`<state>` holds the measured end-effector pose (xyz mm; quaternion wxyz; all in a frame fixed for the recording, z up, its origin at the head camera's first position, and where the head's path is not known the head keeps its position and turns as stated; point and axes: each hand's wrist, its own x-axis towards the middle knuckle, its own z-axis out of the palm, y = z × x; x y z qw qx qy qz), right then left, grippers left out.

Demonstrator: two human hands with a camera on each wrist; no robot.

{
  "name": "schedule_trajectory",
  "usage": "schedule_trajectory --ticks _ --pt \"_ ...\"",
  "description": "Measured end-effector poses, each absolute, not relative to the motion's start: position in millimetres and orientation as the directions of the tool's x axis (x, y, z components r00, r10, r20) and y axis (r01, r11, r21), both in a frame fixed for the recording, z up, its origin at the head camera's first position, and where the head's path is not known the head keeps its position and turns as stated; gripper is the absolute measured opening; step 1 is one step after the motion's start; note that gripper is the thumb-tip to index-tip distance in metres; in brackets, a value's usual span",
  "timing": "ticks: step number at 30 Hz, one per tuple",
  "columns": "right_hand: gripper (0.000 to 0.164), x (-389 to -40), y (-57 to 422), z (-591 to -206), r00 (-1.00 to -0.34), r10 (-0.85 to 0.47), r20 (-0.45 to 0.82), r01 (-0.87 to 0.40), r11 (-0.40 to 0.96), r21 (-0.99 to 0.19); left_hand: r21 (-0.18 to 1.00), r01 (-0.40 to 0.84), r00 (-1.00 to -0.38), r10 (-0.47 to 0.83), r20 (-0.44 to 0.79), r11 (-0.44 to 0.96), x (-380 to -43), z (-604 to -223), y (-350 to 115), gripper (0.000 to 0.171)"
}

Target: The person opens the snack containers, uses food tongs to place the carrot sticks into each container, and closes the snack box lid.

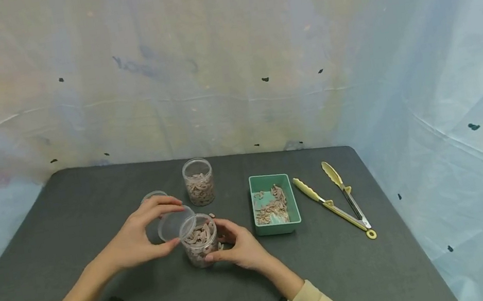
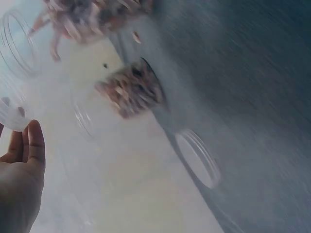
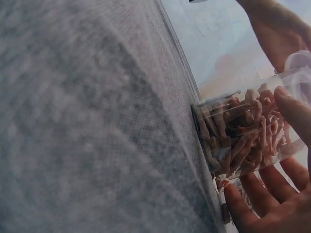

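My left hand (image 1: pixel 134 236) pinches a clear round lid (image 1: pixel 169 227) by its edge, thumb on one side and fingers on the other. The lid is tilted and overlaps the mouth of a clear jar (image 1: pixel 198 256) in the head view. Around that jar curls my right hand (image 1: pixel 244 250), its thumb on the near side. Brownish-pink curled strips (image 3: pixel 245 128) fill most of the jar, which stands upright on the table. A loose strip (image 1: pixel 211 215) lies just behind it.
Farther back stands an open clear jar (image 1: pixel 200 190) partly filled with similar strips. Another clear lid (image 2: pixel 198 158) lies behind my left hand. To the right are a green tray (image 1: pixel 279 228) with more strips and spread yellow-tipped tongs (image 1: pixel 342 213). Plastic sheeting (image 1: pixel 211 72) hangs behind the table.
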<state>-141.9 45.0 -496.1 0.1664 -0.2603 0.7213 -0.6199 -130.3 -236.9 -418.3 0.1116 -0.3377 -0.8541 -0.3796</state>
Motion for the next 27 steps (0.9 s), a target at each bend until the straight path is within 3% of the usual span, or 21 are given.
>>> schedule_trajectory --ticks 11,27 --pt "0.073 -142 45 -497 -0.81 -0.581 0.075 -0.172 0.114 -0.978 0.521 0.756 -0.647 0.574 0.502 0.397 -135 -421 -210 0.065" --pt "0.074 -142 45 -499 -0.81 -0.582 0.076 -0.166 0.103 -0.981 0.521 0.753 -0.649 0.589 0.482 0.403 -138 -430 -204 0.065"
